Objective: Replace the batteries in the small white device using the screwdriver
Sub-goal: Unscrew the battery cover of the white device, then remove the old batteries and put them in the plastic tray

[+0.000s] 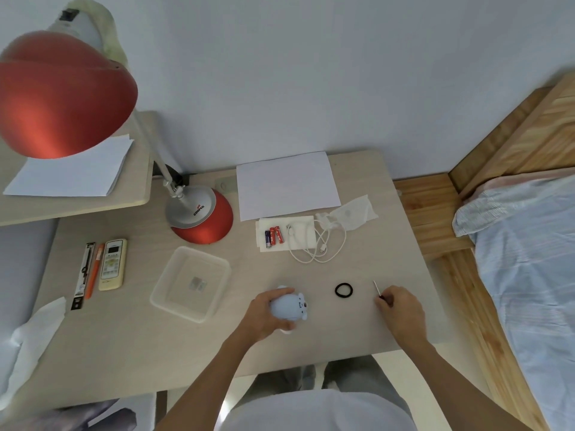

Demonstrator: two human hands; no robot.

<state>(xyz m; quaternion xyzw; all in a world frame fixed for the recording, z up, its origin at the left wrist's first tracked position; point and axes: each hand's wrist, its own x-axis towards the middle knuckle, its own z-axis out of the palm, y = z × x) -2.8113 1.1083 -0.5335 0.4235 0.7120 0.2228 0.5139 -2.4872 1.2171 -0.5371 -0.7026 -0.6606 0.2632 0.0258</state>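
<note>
Left hand [263, 314]: curling round the small white device [290, 307], holding it on the desk [124, 337] near the front edge.
Right hand [403, 309]: pinching the screwdriver [376, 288], the thin shaft pointing away from the person.
Device: sitting between the clear plastic tray [191, 283] and the black hair tie [343, 289].
Hair tie: lying flat between device and screwdriver, touching neither.
Batteries [273, 236]: three lying side by side on a white tissue [264, 245], well behind the hands.
White cable [315, 247]: lying in loose coils just beside the batteries.
Paper sheet [286, 185]: lying near the wall.
Red lamp [202, 220]: standing behind the tray.
Remote [112, 264]: lying at the far left.
</note>
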